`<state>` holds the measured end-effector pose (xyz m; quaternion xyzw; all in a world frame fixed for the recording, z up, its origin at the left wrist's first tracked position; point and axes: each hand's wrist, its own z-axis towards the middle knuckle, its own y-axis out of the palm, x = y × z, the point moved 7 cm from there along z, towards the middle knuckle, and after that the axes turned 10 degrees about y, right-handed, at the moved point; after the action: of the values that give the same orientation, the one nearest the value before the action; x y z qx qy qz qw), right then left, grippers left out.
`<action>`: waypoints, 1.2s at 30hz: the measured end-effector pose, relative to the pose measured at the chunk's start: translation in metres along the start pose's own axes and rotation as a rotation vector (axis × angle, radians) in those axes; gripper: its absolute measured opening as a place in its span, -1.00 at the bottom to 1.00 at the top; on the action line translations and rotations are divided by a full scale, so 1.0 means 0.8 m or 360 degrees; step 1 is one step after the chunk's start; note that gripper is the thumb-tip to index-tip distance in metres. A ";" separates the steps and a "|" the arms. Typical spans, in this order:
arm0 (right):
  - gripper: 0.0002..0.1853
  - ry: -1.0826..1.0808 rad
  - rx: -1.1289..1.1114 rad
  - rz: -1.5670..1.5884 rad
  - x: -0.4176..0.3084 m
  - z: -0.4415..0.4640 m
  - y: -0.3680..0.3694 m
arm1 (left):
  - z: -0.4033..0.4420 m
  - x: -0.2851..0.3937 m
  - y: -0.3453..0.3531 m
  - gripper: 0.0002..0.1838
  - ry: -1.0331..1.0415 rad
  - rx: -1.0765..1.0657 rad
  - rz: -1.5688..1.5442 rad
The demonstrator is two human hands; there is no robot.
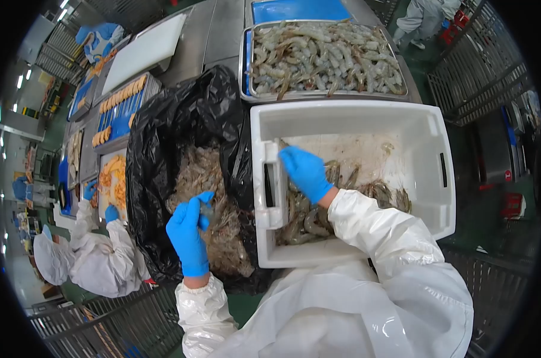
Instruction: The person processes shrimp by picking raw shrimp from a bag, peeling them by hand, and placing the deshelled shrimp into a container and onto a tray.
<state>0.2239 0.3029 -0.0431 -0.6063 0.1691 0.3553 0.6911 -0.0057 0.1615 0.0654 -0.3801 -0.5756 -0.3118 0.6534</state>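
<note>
- Nearest us, our white sleeves are reaching forward over the work.
- Our left hand, gloved in blue, is hovering above the shells; its thumb and fingers are curling close together, and we are not able to tell whether that grip is holding a scrap.
- Our right hand, also gloved, is reaching over the left part of the white tub; its fingertips are pointing away from us, and we cannot tell what its grip is holding.
- Loose shrimp are lying in the tub, mostly below and beside the right hand.
- Left of the tub, a black bag is holding a heap of shells.
- A co-worker is working at our left.
- Beyond the tub, a tray is carrying piled shrimp on the tabletop.
- Farther off, another person is standing.
</note>
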 end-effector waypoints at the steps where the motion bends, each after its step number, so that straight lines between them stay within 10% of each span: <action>1: -0.81 0.0137 0.0024 -0.0031 0.054 0.006 0.017 | 0.016 0.010 0.023 -0.72 0.0015 -0.0010 -0.0044; 17: -0.79 0.0440 -0.0608 0.0013 0.182 -0.005 0.072 | 0.297 -0.010 0.469 -0.60 -0.0276 -0.0609 -0.1591; 27: -0.61 0.0820 -0.0742 0.0569 0.131 0.040 -0.093 | 0.100 -0.025 0.341 -0.49 0.0902 -0.1297 0.1015; 36: -0.65 0.0406 -0.1082 0.1192 -0.089 0.039 -0.071 | 0.026 -0.024 0.151 -0.51 0.0077 -0.0530 0.0092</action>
<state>0.2086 0.3119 0.0516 -0.7329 0.3324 0.5363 0.2546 0.0829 0.2412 0.0305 -0.4919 -0.4890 -0.3928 0.6039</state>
